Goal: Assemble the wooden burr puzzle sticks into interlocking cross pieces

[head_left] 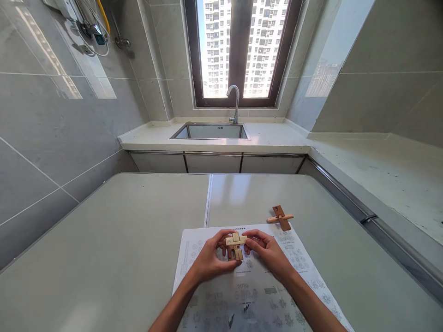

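Observation:
A small wooden interlocking puzzle [236, 240], made of pale notched blocks crossing one another, is held up over a printed sheet [221, 295]. My left hand [216, 258] grips it from the left, fingers above and thumb along its lower end. From the right, my right hand [265, 249] pinches the end of the crosswise block between thumb and fingers. Small drawings and text cover the sheet, with dark check marks near its bottom. Just beyond its top right lie a flat brown wooden piece [278, 211] and a lighter wooden stick [273, 220] crossing it.
The sheet lies on a wide pale table [121, 258]. Behind it is a white counter [155, 133] with a sink [180, 133] and a faucet [237, 103] below a window. Another counter [387, 175] runs along the right; a tiled wall [69, 138] stands at left.

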`<state>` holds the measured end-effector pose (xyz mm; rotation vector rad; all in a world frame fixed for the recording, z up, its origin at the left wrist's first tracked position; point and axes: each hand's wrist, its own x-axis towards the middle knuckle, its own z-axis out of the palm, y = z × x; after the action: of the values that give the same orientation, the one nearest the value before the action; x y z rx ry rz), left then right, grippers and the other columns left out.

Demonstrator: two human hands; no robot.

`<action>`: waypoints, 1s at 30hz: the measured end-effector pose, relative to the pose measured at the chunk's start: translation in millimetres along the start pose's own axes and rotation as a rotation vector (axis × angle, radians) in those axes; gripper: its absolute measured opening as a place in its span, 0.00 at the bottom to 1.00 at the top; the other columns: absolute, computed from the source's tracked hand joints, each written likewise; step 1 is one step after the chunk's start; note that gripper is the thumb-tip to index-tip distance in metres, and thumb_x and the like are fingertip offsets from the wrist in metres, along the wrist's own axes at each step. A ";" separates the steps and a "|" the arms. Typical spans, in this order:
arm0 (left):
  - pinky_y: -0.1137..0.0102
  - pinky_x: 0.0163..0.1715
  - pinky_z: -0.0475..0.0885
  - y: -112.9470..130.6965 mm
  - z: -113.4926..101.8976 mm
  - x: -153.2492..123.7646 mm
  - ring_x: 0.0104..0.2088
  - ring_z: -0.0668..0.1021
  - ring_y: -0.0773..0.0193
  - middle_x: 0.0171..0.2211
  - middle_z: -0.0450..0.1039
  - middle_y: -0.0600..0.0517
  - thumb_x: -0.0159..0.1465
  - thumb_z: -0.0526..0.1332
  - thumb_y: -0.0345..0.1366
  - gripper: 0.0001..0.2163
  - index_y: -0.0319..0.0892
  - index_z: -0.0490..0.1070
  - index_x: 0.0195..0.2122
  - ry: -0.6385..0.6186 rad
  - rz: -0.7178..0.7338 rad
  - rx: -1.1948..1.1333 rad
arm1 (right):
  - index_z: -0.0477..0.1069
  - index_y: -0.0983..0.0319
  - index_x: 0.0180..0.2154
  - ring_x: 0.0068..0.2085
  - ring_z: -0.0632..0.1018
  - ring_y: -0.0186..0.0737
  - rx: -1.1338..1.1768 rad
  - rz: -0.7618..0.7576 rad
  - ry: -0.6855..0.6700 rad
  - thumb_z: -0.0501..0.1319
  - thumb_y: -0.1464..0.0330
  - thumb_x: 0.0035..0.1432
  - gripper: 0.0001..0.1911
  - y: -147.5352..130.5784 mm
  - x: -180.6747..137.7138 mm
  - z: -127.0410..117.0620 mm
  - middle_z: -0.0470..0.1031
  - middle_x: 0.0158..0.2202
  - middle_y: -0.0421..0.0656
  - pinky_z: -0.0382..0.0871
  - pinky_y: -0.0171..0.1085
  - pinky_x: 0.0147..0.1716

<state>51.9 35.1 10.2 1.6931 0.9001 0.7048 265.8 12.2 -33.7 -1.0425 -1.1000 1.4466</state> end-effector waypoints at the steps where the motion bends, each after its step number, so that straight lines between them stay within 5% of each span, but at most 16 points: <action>1: 0.68 0.41 0.72 0.4 0.1 0.0 0.35 0.74 0.64 0.36 0.74 0.55 0.54 0.69 0.31 0.27 0.46 0.69 0.56 0.000 0.001 -0.001 | 0.77 0.61 0.45 0.35 0.76 0.41 -0.003 0.000 -0.002 0.69 0.55 0.60 0.18 -0.8 -0.4 0.1 0.78 0.30 0.41 0.69 0.39 0.41; 10: 0.68 0.42 0.73 -16.1 0.1 4.8 0.36 0.76 0.65 0.40 0.77 0.52 0.56 0.71 0.32 0.26 0.44 0.67 0.56 0.077 -0.047 -0.190 | 0.71 0.57 0.53 0.34 0.78 0.39 -0.062 -0.089 0.034 0.65 0.54 0.63 0.21 -2.6 0.9 3.6 0.75 0.43 0.43 0.73 0.41 0.39; 15: 0.66 0.44 0.75 -30.8 -0.8 10.2 0.41 0.79 0.62 0.48 0.78 0.45 0.56 0.74 0.38 0.30 0.43 0.65 0.57 0.200 -0.072 -0.385 | 0.72 0.57 0.51 0.43 0.77 0.45 -0.491 -0.264 0.049 0.67 0.60 0.62 0.17 1.3 -2.8 7.0 0.75 0.44 0.45 0.73 0.45 0.48; 22: 0.68 0.42 0.75 -28.0 -0.1 11.5 0.36 0.77 0.66 0.51 0.78 0.43 0.55 0.76 0.39 0.31 0.42 0.65 0.57 0.264 -0.061 -0.408 | 0.63 0.52 0.64 0.62 0.67 0.59 -0.863 -0.388 -0.111 0.78 0.61 0.44 0.47 12.4 -9.1 12.0 0.64 0.62 0.51 0.66 0.55 0.61; 30: 0.68 0.42 0.74 -30.2 0.0 9.8 0.37 0.77 0.66 0.51 0.77 0.44 0.57 0.74 0.38 0.30 0.43 0.65 0.58 0.228 -0.035 -0.368 | 0.67 0.54 0.58 0.55 0.73 0.52 -0.685 -0.296 -0.072 0.72 0.67 0.51 0.33 7.3 -7.3 13.5 0.71 0.58 0.48 0.68 0.52 0.59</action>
<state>50.4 48.5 -18.5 1.2862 0.8914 0.9890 252.1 2.8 -37.4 -1.2228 -1.7867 0.8821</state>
